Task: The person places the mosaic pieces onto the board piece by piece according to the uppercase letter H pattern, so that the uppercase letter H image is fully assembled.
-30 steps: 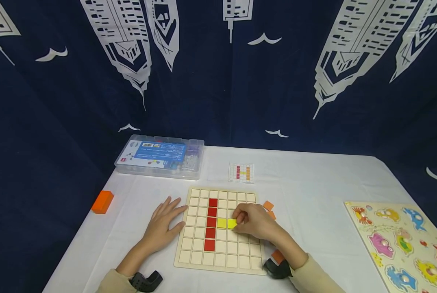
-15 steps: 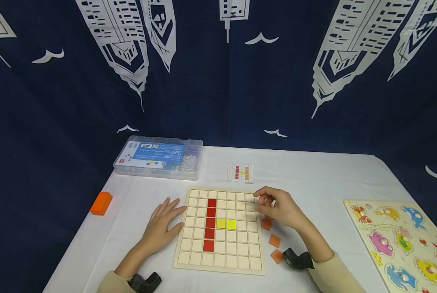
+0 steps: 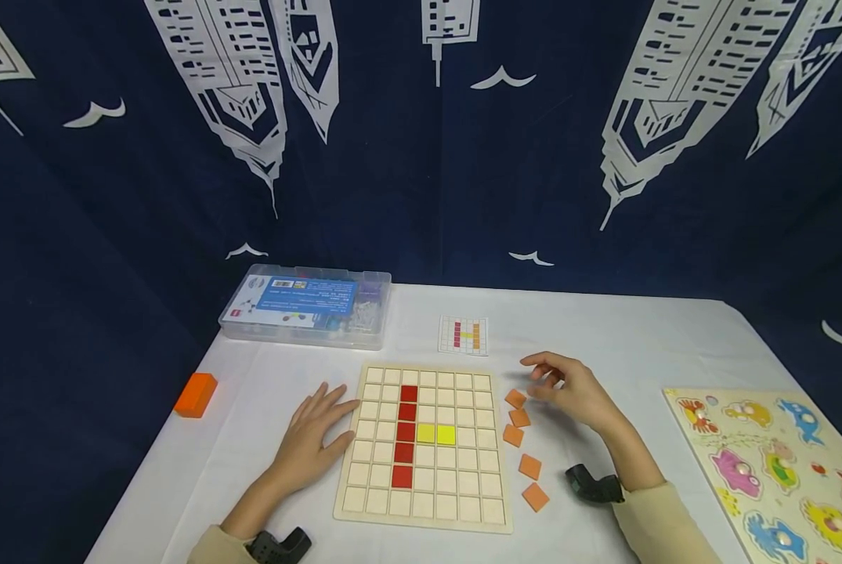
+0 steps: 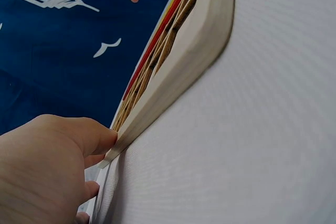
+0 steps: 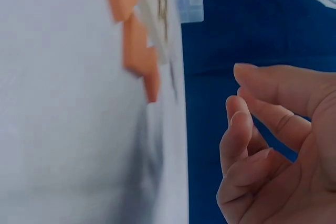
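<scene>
A wooden grid board [image 3: 456,501] lies flat in the head view, with a column of red square tiles [image 3: 406,432] and two yellow tiles [image 3: 436,434] side by side in its cells. My left hand [image 3: 312,442] rests at the board's left edge, fingers spread; in the left wrist view its thumb touches the board's rim [image 4: 157,98]. My right hand [image 3: 569,388] hovers to the right of the board, fingers loosely bent and holding nothing. Just below and left of it, several orange square tiles [image 3: 529,467] lie loose along the board's right edge.
A small pattern card [image 3: 464,335] lies behind the board. A clear plastic case [image 3: 304,305] stands at the back left, an orange block [image 3: 196,395] at the left edge. An animal peg puzzle [image 3: 773,470] lies at the right. A dark printed cloth [image 3: 392,196] hangs behind the table.
My right hand has left the second yellow tile, which lies in its cell, and moved right and back off the board, uncovering the orange tiles. My left hand has stayed in place.
</scene>
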`<state>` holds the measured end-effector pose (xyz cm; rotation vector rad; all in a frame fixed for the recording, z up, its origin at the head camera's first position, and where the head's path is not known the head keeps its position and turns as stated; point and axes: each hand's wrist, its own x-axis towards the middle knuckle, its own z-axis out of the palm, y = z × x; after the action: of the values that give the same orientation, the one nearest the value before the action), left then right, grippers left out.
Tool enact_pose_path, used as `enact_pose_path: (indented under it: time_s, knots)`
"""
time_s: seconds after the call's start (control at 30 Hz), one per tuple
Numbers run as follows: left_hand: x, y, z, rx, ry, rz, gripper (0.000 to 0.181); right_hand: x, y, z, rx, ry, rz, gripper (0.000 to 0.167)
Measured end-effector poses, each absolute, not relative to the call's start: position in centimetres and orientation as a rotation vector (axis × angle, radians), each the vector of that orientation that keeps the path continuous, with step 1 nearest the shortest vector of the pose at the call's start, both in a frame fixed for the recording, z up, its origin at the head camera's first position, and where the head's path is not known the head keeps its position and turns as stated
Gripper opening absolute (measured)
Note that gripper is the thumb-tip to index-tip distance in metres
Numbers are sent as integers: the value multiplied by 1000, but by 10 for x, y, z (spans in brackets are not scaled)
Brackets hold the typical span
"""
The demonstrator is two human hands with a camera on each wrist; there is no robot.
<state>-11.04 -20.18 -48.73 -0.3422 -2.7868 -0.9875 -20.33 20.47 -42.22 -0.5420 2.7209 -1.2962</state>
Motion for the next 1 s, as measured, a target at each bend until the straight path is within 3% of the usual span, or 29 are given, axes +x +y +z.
enact_pose_path:
  time_s: [0.5, 1.0]
  knots:
    - [-111, -203, -489, -356, -2774, -987, 45, -213, 210, -455, -529, 2582, -1351, 40]
    - [-111, -202, -488, -363, -2768, -974, 45, -211, 212, -462, -662, 2616, -1250, 37]
